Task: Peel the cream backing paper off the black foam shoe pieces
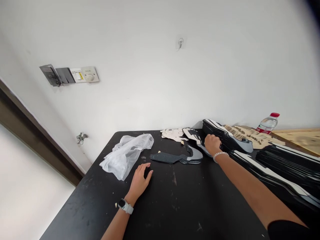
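My left hand (140,180), with a white watch on its wrist, lies flat and open on the black table (175,206), just right of a crumpled clear plastic bag (126,154). A flat dark grey cut piece (175,157) lies a little beyond its fingers. My right hand (212,144), with a bead bracelet at the wrist, reaches far across and curls its fingers on the end of a tall stack of black and grey cut pieces (228,136). What the fingers pinch is hidden behind the hand.
More rows of black and white cut pieces (282,166) fill the table's right side. Beige offcuts (173,134) lie at the back by the wall. A water bottle with a red cap (268,123) and a wooden board (300,138) are far right. Wall switches (72,75) at upper left.
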Motion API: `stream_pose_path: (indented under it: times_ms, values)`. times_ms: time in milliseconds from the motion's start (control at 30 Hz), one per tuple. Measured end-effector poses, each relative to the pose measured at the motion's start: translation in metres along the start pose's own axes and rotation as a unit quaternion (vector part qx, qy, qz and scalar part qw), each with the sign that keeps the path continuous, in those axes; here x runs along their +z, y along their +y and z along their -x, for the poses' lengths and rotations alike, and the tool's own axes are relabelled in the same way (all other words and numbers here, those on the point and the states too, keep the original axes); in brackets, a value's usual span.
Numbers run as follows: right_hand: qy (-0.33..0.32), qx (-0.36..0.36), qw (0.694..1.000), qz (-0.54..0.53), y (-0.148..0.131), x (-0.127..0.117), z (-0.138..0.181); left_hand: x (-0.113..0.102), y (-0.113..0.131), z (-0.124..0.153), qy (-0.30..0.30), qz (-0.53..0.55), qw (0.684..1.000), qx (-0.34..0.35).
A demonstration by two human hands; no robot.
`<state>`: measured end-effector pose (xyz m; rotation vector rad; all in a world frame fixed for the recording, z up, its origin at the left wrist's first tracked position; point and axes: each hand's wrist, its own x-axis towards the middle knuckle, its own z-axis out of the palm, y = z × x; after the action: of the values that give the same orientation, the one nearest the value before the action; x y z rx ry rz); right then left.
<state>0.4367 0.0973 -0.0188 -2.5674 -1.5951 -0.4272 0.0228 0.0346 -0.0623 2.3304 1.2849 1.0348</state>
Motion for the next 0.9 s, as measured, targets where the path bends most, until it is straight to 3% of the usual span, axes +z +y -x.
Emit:
stream_pose_path:
  times_ms: [133, 267, 667, 900]
  values:
    - [0.036, 0.002, 0.999, 0.009, -0.020, 0.003, 0.008, 0.000, 0.000, 0.000, 0.005, 0.001, 1.000, 0.000]
    - [0.025, -0.003, 1.000, 0.016, -0.031, 0.012, 0.018, 0.001, -0.002, 0.001, 0.000, 0.005, 1.000, 0.000]
    - [-0.012, -0.022, 1.000, 0.014, -0.030, -0.001, 0.021, 0.002, -0.003, -0.001, -0.011, 0.007, 1.000, -0.002]
    - [-0.051, 0.016, 0.999, -0.004, -0.030, 0.000, 0.022, 0.001, -0.004, -0.001, -0.012, 0.004, 1.000, -0.002]
